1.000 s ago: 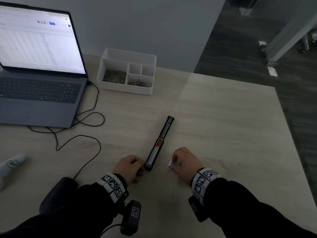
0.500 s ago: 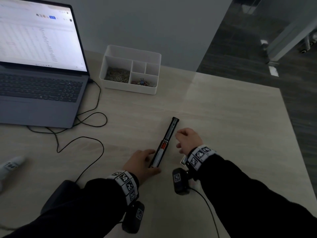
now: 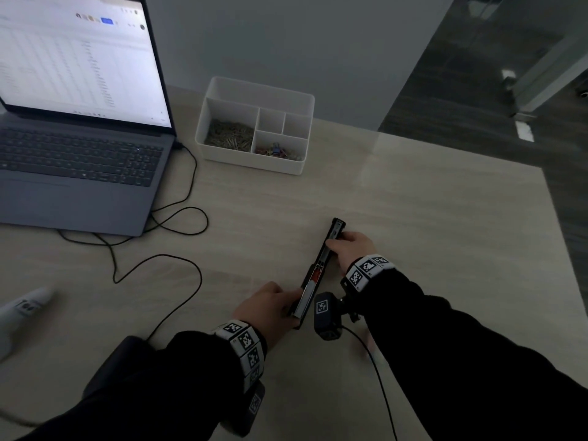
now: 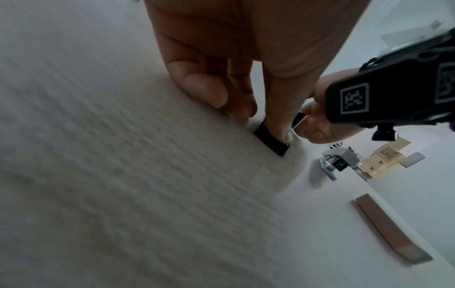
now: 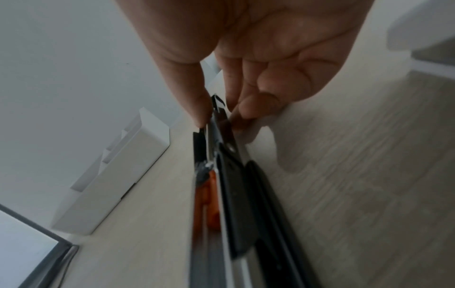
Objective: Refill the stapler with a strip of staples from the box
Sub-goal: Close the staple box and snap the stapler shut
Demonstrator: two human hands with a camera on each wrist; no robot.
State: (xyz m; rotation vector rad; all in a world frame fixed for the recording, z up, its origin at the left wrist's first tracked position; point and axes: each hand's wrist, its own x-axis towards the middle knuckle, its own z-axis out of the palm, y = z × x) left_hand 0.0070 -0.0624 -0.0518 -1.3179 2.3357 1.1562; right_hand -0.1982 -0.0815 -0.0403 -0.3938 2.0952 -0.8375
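Note:
A long black stapler (image 3: 318, 275) lies opened out flat on the pale wooden table (image 3: 429, 218), with its metal channel and an orange pusher (image 5: 209, 194) showing. My left hand (image 3: 270, 303) grips its near end (image 4: 270, 142), thumb on top. Further up, my right hand (image 3: 350, 246) pinches the stapler (image 5: 234, 185) between thumb and fingers. In the left wrist view a small tan box with printed characters (image 4: 386, 155) and a flat brownish strip (image 4: 393, 230) lie beyond the hands. My right arm hides both in the head view.
A white divided organiser (image 3: 254, 125) holding clips stands at the back. An open laptop (image 3: 79, 122) sits at the left, with its black cable (image 3: 159, 265) looping across the table. A white object (image 3: 25, 307) lies at the left edge. The table's right edge (image 3: 560, 249) is close.
My right hand left the small box near the stapler's near end and moved up to pinch the stapler further along. My left hand shifted its hold on the near end.

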